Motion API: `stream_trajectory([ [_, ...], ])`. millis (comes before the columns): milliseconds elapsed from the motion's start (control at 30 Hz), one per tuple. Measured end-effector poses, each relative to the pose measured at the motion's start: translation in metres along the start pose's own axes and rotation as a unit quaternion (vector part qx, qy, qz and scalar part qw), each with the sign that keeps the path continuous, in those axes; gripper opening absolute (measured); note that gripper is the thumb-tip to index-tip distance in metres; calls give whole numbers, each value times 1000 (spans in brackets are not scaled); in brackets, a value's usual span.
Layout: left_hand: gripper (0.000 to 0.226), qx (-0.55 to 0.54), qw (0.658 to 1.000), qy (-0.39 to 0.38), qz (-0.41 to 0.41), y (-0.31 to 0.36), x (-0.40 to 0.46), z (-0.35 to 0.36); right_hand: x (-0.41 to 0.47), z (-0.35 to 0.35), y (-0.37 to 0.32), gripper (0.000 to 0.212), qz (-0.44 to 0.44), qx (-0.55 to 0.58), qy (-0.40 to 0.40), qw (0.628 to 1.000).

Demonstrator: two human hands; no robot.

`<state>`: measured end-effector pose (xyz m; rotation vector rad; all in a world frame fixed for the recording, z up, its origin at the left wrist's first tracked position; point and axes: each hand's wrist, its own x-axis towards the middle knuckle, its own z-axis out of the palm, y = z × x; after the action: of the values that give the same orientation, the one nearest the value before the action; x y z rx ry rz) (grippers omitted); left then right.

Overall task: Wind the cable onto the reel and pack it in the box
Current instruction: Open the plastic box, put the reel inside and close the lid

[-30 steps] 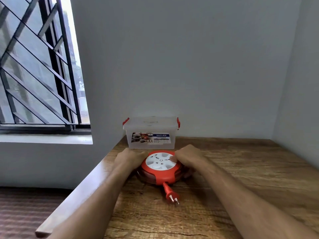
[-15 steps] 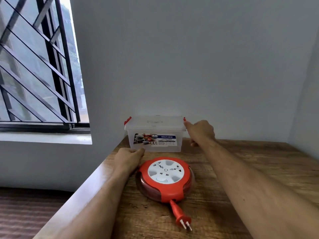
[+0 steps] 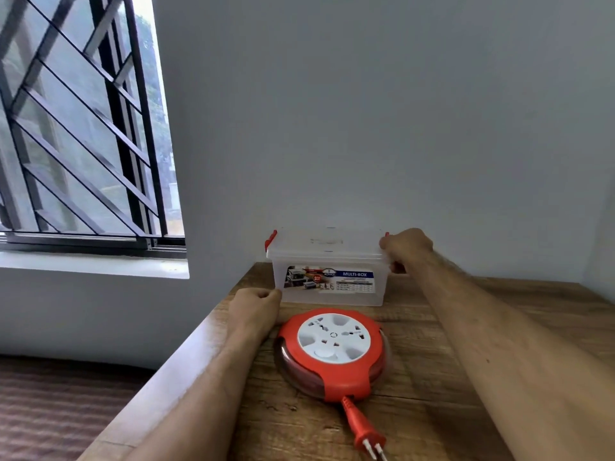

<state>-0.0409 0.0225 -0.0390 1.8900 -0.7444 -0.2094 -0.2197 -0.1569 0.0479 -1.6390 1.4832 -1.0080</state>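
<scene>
Right hand [image 3: 404, 247] grips box [image 3: 329, 287] latch (reel [image 3: 332, 352] lies nearer).

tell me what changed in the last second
Both hands let go of the reel. The right hand reached back to the box and now grips its right latch; the left hand moved to the box's front left corner. Reel, plug and closed box stayed put.

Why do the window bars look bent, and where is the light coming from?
Head view: a wide-angle lens bows the window bars and stretches the arms near the frame's edges; soft daylight comes from that window on the left, so shadows under the reel and box are faint, with no strong glare; the image is slightly soft overall.
</scene>
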Motion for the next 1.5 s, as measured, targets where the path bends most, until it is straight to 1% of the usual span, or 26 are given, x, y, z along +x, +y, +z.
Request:
stream_trajectory([
  [167, 32, -72, 997, -6, -31, 1, -5, -3, -9, -70, 35, 27, 27, 6, -9, 1000],
  [267, 30, -141, 989, -10, -51, 6, -8, -4, -24, -102, 46, 24, 35, -10, -10, 999],
  [333, 33, -147, 989, -10, -30, 15, -10, -7, -34, -118, 49, 24, 35, -27, -10, 999],
  [433, 37, -107, 993, 0, 41, 48, -15, -13, -43, -134, 54, 25, 37, -36, -19, 998],
  [533, 43, -99, 992, -31, 69, 89, -18, -10, -49, -142, 60, 28, 36, -28, -14, 999],
  [633, 53, -60, 993, -70, 69, 116, -23, 7, -53, -140, 63, 31, 27, -31, -5, 999],
  [733, 59, 4, 995, -80, 52, 128, -25, 18, -55, -139, 63, 34, 15, -47, 7, 999],
  [800, 60, 28, 996, -80, 23, 125, -18, 21, -57, -143, 62, 40, 11, -60, 22, 998],
  [833, 57, 33, 996, -78, 8, 121, -13, 23, -56, -145, 63, 43, 11, -64, 32, 997],
  [900, 48, 29, 997, -70, -7, 115, -7, 26, -53, -147, 67, 44, 21, -59, 41, 997],
  [933, 43, 33, 997, -65, -3, 114, -5, 27, -51, -147, 68, 42, 27, -58, 43, 997],
  [1033, 35, 102, 993, -42, 29, 121, -6, 31, -46, -144, 65, 36, 26, -84, 38, 995],
  [1133, 28, 134, 991, -16, 20, 115, -5, 34, -42, -141, 65, 30, 35, -111, 24, 993],
  [1167, 24, 124, 992, -29, 3, 107, -4, 35, -41, -141, 66, 24, 39, -126, 13, 991],
  [1200, 23, 82, 995, -56, -18, 95, -3, 38, -40, -142, 69, 20, 43, -137, 1, 990],
  [1233, 23, 12, 994, -100, -42, 84, -4, 42, -38, -141, 74, 19, 44, -132, -13, 990],
  [1300, 22, -145, 968, -186, -90, 68, -8, 47, -44, -139, 85, 21, 54, -53, -49, 996],
  [1367, 20, -240, 940, -211, -116, 62, -9, 50, -55, -134, 96, 25, 80, 40, -75, 993],
  [1400, 18, -267, 931, -214, -123, 60, -9, 51, -58, -132, 100, 26, 85, 49, -79, 992],
  [1433, 18, -291, 922, -219, -131, 59, -11, 50, -59, -129, 102, 26, 86, 36, -74, 993],
  [1467, 18, -313, 910, -230, -143, 56, -12, 48, -57, -127, 103, 25, 83, 11, -52, 995],
  [1500, 19, -332, 897, -248, -151, 53, -13, 46, -54, -128, 101, 24, 71, -28, -13, 997],
])
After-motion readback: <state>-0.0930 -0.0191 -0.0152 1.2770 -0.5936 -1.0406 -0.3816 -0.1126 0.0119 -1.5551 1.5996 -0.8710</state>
